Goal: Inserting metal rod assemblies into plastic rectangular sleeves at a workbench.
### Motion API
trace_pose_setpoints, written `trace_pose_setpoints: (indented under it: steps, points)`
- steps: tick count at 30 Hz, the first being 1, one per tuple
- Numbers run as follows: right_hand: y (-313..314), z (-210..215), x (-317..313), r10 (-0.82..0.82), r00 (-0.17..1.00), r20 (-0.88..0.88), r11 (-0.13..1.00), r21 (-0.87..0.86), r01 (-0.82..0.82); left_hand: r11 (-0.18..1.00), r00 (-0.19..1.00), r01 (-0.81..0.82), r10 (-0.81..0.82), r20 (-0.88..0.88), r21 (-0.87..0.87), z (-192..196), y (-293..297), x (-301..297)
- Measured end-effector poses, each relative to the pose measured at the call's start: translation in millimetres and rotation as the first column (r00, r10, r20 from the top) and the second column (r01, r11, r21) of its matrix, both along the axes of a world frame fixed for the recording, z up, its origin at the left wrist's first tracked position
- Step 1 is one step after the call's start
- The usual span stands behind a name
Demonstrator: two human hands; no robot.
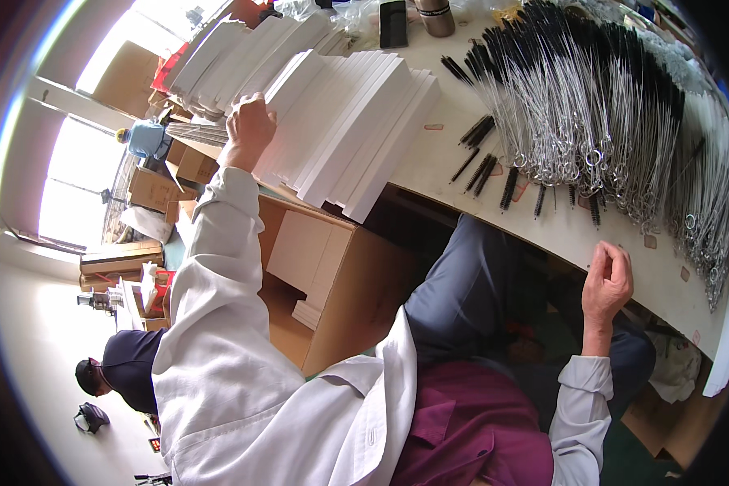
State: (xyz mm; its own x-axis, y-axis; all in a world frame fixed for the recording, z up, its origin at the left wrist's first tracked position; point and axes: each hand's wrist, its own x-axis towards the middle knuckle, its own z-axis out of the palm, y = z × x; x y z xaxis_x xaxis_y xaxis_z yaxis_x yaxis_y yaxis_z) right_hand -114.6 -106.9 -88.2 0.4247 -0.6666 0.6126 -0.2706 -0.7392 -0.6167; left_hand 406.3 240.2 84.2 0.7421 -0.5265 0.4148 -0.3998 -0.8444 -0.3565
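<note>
My left hand (251,130) reaches out to the far left, its fingers bent at the edge of a stack of white folded cartons (332,121). What its fingertips grip, if anything, is hidden. Just off the table's front edge, at the right, hovers my right hand (607,279), thumb and fingers pressed together. I cannot see anything between them. Beyond it lies a large heap of thin wire brushes (559,105) with black bristles at the far end and ring-shaped ends toward me. Several short black brushes (479,174) lie loose to the left of the heap.
A white table (417,154) carries everything, with a phone (393,24) and a cup (436,16) at the back. Below its left part stands an open cardboard box (356,283) holding white cartons. Another person (129,368) is at the left, near more boxes (158,190).
</note>
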Motion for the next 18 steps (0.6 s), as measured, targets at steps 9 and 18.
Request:
trace_pose_setpoints:
  steps: [9, 18]
  points:
    - [-2, 11, -4, -0.06, 0.998, 0.006, 0.997, -0.039, 0.061, 0.82, 0.884, 0.424, -0.467, -0.023, -0.385, 3, -44, -45]
    - [-15, 44, -67, -0.041, 0.978, 0.207, 0.999, 0.038, 0.034, 0.384, 0.286, 0.736, -0.923, -0.257, -0.558, -51, -163, -317]
